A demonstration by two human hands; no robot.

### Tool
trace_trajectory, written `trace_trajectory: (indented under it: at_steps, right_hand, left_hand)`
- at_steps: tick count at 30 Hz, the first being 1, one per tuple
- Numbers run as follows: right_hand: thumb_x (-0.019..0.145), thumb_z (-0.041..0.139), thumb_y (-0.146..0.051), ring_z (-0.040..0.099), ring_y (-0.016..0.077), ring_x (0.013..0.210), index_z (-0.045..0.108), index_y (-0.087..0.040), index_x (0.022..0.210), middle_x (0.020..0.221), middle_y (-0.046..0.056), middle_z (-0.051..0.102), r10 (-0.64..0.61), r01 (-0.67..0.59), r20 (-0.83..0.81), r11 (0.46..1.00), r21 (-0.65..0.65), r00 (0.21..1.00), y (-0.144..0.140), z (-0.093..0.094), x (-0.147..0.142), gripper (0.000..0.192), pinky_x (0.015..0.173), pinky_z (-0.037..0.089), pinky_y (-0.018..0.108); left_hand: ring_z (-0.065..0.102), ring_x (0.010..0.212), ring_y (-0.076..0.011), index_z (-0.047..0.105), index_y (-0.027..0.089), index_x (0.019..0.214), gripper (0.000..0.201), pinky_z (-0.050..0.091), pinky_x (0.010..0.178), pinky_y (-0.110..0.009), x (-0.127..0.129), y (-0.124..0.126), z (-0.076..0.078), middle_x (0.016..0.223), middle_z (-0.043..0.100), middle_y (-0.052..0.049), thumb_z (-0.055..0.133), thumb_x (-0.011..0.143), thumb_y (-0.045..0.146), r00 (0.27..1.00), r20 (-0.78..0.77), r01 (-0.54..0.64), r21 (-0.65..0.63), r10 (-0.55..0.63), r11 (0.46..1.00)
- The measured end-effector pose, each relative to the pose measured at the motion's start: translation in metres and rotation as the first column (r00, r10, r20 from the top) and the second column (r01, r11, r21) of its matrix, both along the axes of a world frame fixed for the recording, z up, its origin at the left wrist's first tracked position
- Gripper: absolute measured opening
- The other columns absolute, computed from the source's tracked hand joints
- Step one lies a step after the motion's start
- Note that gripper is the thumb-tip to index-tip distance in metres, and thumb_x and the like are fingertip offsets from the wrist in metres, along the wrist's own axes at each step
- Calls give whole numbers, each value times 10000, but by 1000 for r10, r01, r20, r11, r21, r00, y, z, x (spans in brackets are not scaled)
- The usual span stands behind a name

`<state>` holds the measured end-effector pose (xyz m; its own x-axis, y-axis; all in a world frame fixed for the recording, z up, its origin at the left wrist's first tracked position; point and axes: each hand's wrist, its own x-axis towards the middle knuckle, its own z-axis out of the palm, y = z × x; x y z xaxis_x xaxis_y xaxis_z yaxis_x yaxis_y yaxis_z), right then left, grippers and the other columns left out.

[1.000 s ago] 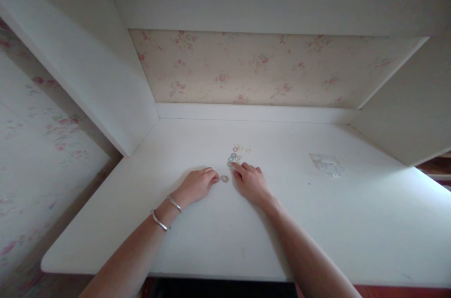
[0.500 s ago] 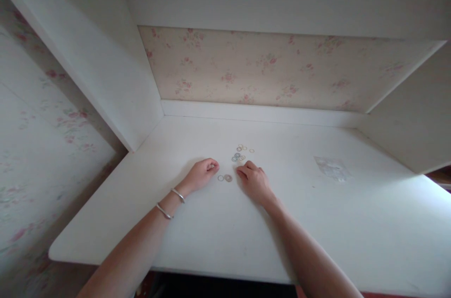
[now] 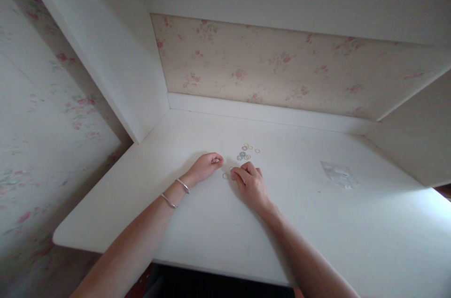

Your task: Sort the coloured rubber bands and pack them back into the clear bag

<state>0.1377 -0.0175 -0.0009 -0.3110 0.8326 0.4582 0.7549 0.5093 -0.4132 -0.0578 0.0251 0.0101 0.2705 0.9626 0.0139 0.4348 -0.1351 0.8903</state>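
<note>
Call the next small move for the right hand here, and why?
Probably close the right hand fingertips on the single small ring lying just left of them on the white desk. That ring sits apart from the cluster of rings farther back, and the left hand is curled beside it, pinched, possibly on something too small to tell.

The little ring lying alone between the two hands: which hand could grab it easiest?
Probably the right hand: its fingertips sit right beside the little ring, while the left hand is curled slightly farther off.
</note>
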Motion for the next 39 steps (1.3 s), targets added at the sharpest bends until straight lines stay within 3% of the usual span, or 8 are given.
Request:
trace_trajectory:
  at_steps: [11, 14, 17, 22, 26, 31, 35, 39]
  right_hand:
    - [897, 516, -296, 458, 134, 800, 704, -292, 891, 846, 21, 517, 46, -47, 140, 999, 10, 989, -3, 0, -14, 188, 761, 258, 296]
    - [890, 521, -295, 478, 132, 785, 706, -279, 881, 816, 16, 530, 22, -24, 35, 999, 47, 999, -3, 3, -7, 185, 767, 283, 297]
    - [893, 503, -329, 510, 135, 774, 696, -241, 903, 797, 17, 554, -92, 105, -167, 992, 69, 982, 1, 7, 11, 212, 766, 327, 292]
    - [860, 488, -434, 494, 137, 665, 701, -211, 869, 741, 16, 553, -349, 340, -394, 936, -94, 850, 14, 8, 55, 308, 641, 375, 269]
    - [823, 505, -449, 477, 138, 621, 715, -193, 839, 702, 17, 550, -453, 401, -417, 891, -211, 788, 26, 3, 74, 332, 617, 371, 276]
    - [828, 499, -418, 478, 135, 621, 716, -196, 838, 718, 21, 564, -429, 367, -409, 903, -225, 805, 27, 3, 70, 311, 618, 370, 271]
    - [843, 485, -397, 491, 133, 632, 708, -197, 854, 742, 24, 577, -362, 312, -395, 932, -187, 844, 22, 5, 66, 299, 624, 374, 264]
    - [855, 472, -394, 493, 132, 628, 703, -197, 847, 707, 17, 559, -322, 291, -395, 947, -138, 861, 21, 6, 66, 304, 616, 374, 258]
  left_hand:
    - [610, 821, -164, 639, 150, 925, 298, 453, 740, -259, 1, 3, -3, 904, 683, -44, 522, 805, 397, 1000, -1, 0, 18, 0, 1000]
    - [616, 811, -165, 641, 150, 921, 305, 453, 733, -257, 0, 2, -3, 890, 686, -42, 514, 808, 404, 1000, -20, 9, 22, -8, 1000]
    - [619, 791, -161, 647, 155, 914, 306, 452, 710, -250, 1, 2, -4, 878, 689, -35, 505, 812, 406, 999, -49, 13, 31, -12, 999]
    - [626, 769, -152, 660, 169, 910, 294, 455, 678, -231, 19, 5, 3, 862, 697, -27, 490, 826, 392, 985, -166, 71, 83, -57, 994]
    - [635, 727, -147, 672, 231, 928, 283, 446, 665, -231, 47, 8, 16, 810, 698, -3, 452, 857, 394, 906, -393, 241, 168, -159, 956]
    - [636, 858, -196, 674, 255, 909, 242, 449, 722, -269, 72, 15, 24, 941, 694, -34, 488, 843, 396, 734, -659, 400, 227, -162, 888]
    - [636, 866, -205, 664, 245, 888, 212, 449, 705, -271, 78, 18, 22, 938, 689, -52, 471, 858, 326, 657, -734, 447, 194, -173, 873]
    - [633, 837, -196, 645, 221, 856, 178, 442, 683, -260, 78, 19, 21, 904, 681, -59, 469, 859, 248, 645, -738, 482, 188, -201, 856]
